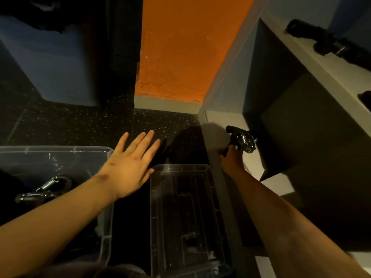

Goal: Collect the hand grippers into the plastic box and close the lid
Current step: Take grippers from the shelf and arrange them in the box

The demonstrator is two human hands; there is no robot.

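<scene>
A clear plastic box sits on the dark floor at the lower left, with one black hand gripper and its metal spring lying inside. The clear lid lies flat on the floor to the box's right. My left hand hovers open, fingers spread, over the box's right corner and the lid's edge. My right hand reaches into the bottom shelf compartment and is closed on the handle of another black hand gripper. Two more black grippers lie on the upper shelf at the far right.
A grey shelf unit stands on the right with a dark inner compartment. An orange wall panel rises behind, and a pale blue block stands at the upper left. The speckled black floor lies between them.
</scene>
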